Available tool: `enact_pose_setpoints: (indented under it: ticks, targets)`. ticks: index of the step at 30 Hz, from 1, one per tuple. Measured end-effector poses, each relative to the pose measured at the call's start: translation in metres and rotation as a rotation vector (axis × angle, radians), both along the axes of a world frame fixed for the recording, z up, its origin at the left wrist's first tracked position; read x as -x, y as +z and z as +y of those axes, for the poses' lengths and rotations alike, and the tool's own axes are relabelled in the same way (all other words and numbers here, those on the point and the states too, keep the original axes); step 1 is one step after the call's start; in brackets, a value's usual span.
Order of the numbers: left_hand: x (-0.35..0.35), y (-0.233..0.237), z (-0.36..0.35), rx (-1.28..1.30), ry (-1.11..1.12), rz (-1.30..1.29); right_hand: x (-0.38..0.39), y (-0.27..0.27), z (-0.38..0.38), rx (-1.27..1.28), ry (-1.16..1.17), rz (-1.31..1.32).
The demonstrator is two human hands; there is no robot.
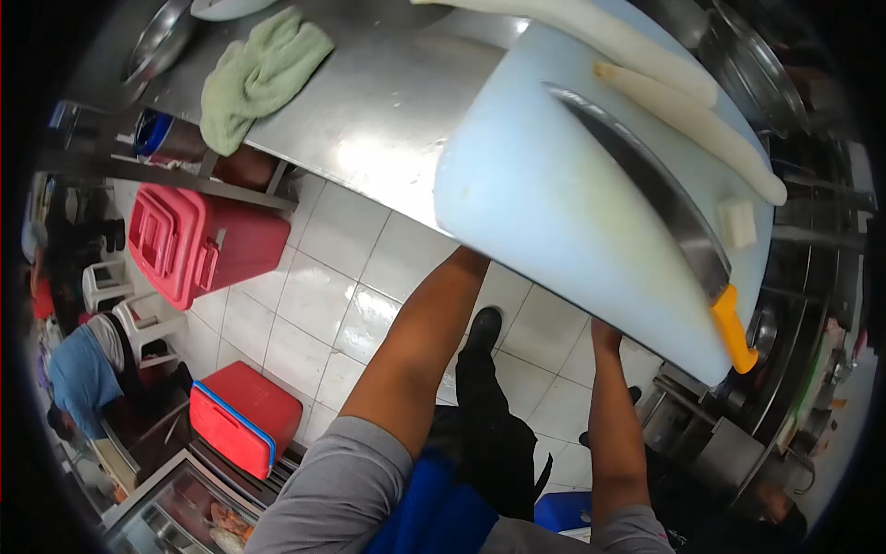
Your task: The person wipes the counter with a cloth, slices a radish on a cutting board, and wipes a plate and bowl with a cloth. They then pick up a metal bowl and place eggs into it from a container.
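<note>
My left forearm reaches under the front edge of the metal worktable [397, 102], which hides my left hand. The base of my right hand [604, 332] shows just below the same edge, its fingers out of sight. Above both arms lies a white cutting board [526, 175]. Across it rests a large knife [637, 171] with a yellow handle [732, 330] pointing towards me. Behind the blade are a long, pale peeled radish-like vegetable [701, 129] and another, longer one [609, 37]. A small white cut block [738, 222] sits near the right side of the board.
A green cloth [263, 78] lies at the table's left, near a metal bowl [159, 39]. Below stand a lidded red bin [208, 240] and a red cooler [245, 415]. Another person [88, 369] bends near white stools [148, 323]. Metal bowls [752, 65] stand beyond the board.
</note>
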State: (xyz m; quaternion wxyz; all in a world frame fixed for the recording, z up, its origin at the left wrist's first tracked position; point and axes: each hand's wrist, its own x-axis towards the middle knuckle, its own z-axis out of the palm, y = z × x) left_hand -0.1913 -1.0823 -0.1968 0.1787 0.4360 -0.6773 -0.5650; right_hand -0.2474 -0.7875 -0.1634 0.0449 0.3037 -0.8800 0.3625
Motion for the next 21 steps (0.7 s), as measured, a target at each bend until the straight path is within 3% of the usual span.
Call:
enact_pose_setpoints:
  ticks: [2,4,6,10,13,21]
  targets:
    - [-0.001,-0.003,0.004,-0.027,0.010,-0.015,-0.024,0.031,-0.008,-0.385,-0.182,-0.203]
    - [-0.001,-0.004,0.007,-0.055,0.022,-0.025,-0.041,0.001,0.015,-0.076,-0.147,-0.109]
    - [-0.003,-0.004,0.007,-0.078,0.032,-0.033,-0.061,0.063,0.005,-0.200,-0.031,-0.207]
    - [-0.004,-0.005,0.005,-0.110,0.040,-0.034,-0.089,0.121,0.020,-0.091,0.319,-0.348]
    - [-0.005,-0.003,0.000,-0.135,0.044,-0.032,-0.115,0.154,0.039,-0.184,0.446,-0.508]
    - [-0.015,-0.002,-0.003,-0.193,0.052,-0.026,-0.155,0.238,0.052,-0.225,0.754,-0.639]
